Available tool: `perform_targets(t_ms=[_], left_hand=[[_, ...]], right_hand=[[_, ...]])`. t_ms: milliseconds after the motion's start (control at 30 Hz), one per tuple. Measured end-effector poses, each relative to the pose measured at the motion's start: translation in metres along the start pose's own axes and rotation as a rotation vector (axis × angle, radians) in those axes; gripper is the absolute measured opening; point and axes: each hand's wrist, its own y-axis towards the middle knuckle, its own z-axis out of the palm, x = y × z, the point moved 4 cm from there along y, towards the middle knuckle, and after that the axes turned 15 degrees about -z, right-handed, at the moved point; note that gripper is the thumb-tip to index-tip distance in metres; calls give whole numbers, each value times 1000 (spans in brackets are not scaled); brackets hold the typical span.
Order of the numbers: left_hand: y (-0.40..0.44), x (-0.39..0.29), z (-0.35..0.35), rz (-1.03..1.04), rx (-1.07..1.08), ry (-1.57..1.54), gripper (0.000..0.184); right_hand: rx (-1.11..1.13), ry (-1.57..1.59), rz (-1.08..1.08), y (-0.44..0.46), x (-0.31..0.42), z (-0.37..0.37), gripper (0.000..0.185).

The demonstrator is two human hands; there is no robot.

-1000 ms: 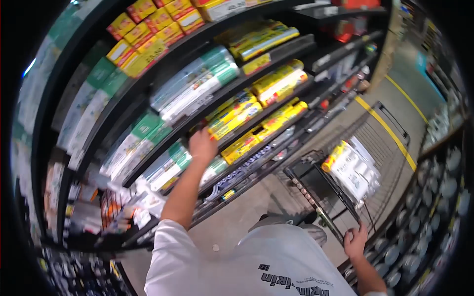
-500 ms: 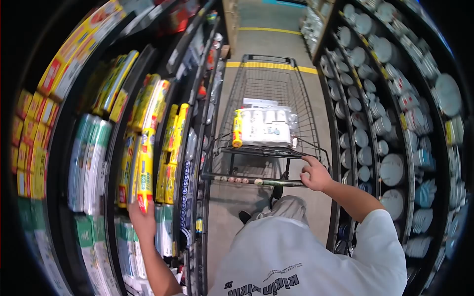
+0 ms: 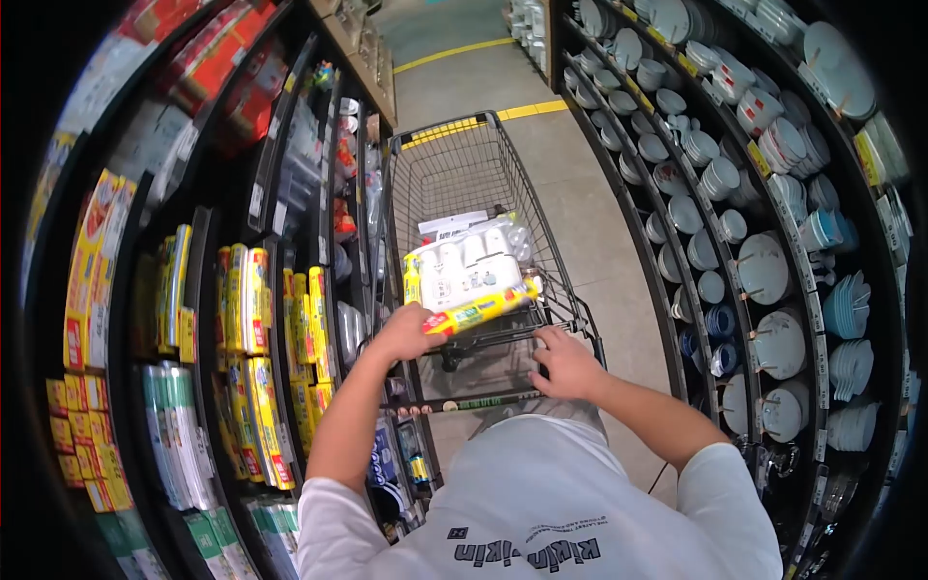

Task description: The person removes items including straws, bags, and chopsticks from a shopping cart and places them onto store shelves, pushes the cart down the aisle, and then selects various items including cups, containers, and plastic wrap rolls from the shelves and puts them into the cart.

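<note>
My left hand (image 3: 406, 333) is closed on the near end of a long yellow roll pack (image 3: 481, 309) with red and green printing; its exact contents I cannot tell. The pack lies slanted over the rear rim of the black wire shopping cart (image 3: 401, 174). My right hand (image 3: 565, 362) grips the right end of the cart handle (image 3: 483, 402), fingers curled. Inside the cart sit a white pack of rolls (image 3: 474, 280) and, at its left side, another yellow pack (image 3: 413, 278).
Shelves on the left hold yellow boxed rolls (image 3: 256, 416) and green-and-white rolls (image 3: 172, 435). Shelves on the right carry stacked white bowls (image 3: 720, 179) and plates (image 3: 764, 269). Yellow floor lines (image 3: 536, 109) cross the aisle ahead.
My left hand has carried the yellow roll pack from beside the left shelf rightward to the cart. The view has turned, and the cart now stands angled. My right hand stays on the cart.
</note>
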Motion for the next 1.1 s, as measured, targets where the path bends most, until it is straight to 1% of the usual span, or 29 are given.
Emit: perform_targets(t_ms=[33,67,100,167,267,300,400,433,467,500,533,567,600,633,667,733,800,867,933,967,1000,1033,1067,1100], left_hand=[[19,-8,7,24,5,77,52],[36,-13,14,48,16,154,54],[52,-12,19,40,7,169,55],[76,-4,33,17,-9,187,56],[81,15,51,-69,-7,457,60],[74,21,53,-91,-112,402,53],[52,48,58,-61,-286,-260,47],[21,39,45,-112,-326,-454,43],[15,66,60,-172,-256,-714,43],[-16,72,56,-256,-227,-1005,46],[-52,73,50,-328,-196,-1298,48],[-83,88,54,-310,-114,-1663,50],[-113,108,60,-258,-29,-2029,51],[-142,129,69,-141,32,-2387,52],[-173,149,76,-47,-24,-2662,54],[-231,183,96,5,-363,-2741,58],[-277,198,109,51,-531,-2808,58],[-306,205,127,94,-629,-2845,61],[-322,209,143,140,-665,-2847,65],[-327,208,152,104,-666,-2885,60],[-328,205,163,88,-633,-2870,57],[-326,205,175,74,-600,-2851,54],[-323,204,189,54,-565,-2833,52],[-317,200,204,84,-503,-2772,46]], right_hand=[[50,10,30,2,1,-4,37],[52,9,48,3,-2,-6,38],[58,13,68,2,-3,-6,38],[78,40,101,-1,-6,-3,39],[49,107,125,-2,-13,-1,36],[-105,126,117,-3,-12,-7,32],[-280,391,211,-10,-38,8,28],[-340,783,505,-13,-52,18,23],[-433,1029,651,-14,-62,15,29],[-658,1509,727,-17,-69,4,44],[-941,1864,728,-15,-66,-14,50],[-1232,2209,719,-15,-69,-29,55],[-1384,2325,530,-39,-115,-23,69],[-1507,2168,452,-38,-122,-47,71],[-1578,2069,375,-35,-124,-70,74],[-1564,2011,192,-42,-146,-101,82],[-1525,1909,142,-47,-166,-124,81],[-1577,1931,121,-37,-167,-134,79],[-1628,1889,178,-22,-152,-131,77],[-1604,1865,244,-15,-144,-125,75],[-1518,1857,323,-9,-134,-114,65],[-1365,1842,410,-3,-130,-97,56],[-1213,1815,497,9,-106,-84,48],[-1024,1621,581,14,-79,-63,33]])
